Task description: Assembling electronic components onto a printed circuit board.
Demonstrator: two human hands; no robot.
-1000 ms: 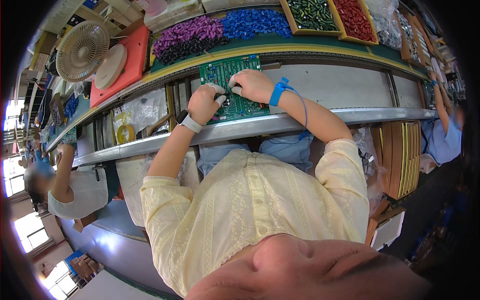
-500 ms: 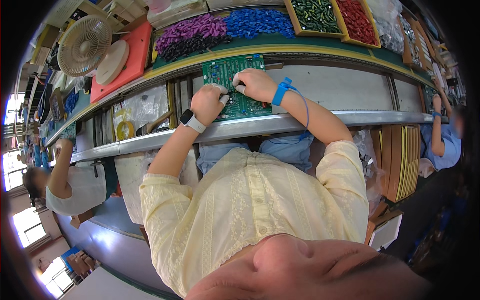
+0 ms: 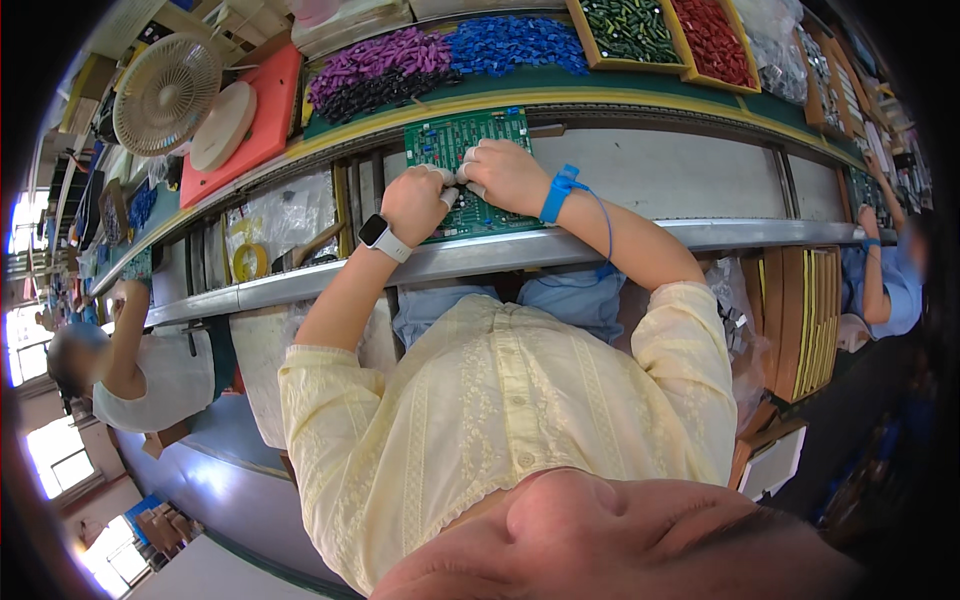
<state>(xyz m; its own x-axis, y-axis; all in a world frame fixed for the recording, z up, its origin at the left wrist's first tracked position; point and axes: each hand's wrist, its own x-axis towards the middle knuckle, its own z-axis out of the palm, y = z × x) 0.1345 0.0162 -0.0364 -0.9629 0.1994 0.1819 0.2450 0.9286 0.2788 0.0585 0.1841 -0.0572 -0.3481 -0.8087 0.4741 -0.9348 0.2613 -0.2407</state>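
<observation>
A green circuit board (image 3: 440,144) crowded with small components lies across the rails in front of me. Over its middle my left hand (image 3: 415,208) and my right hand (image 3: 508,178) meet, their fingertips almost touching. White finger cots cover several fingertips on both. The fingers of each are pinched together; a small dark part seems to sit between them, too small and covered to name. A watch with a white band (image 3: 384,239) is on my left wrist, a blue wrist strap (image 3: 561,193) with a cord on my right. Part of the board is hidden under my hands.
Beyond the rail lie heaps of purple parts (image 3: 392,62), black parts (image 3: 372,97) and blue parts (image 3: 518,46). Boxes hold green parts (image 3: 630,35) and red parts (image 3: 713,42). A fan (image 3: 167,94) stands at left. A metal rail (image 3: 480,254) runs before me; co-workers sit at both sides.
My right hand has moved slightly left and down, bringing its fingertips to those of my left hand. The left hand and the board have stayed nearly still.
</observation>
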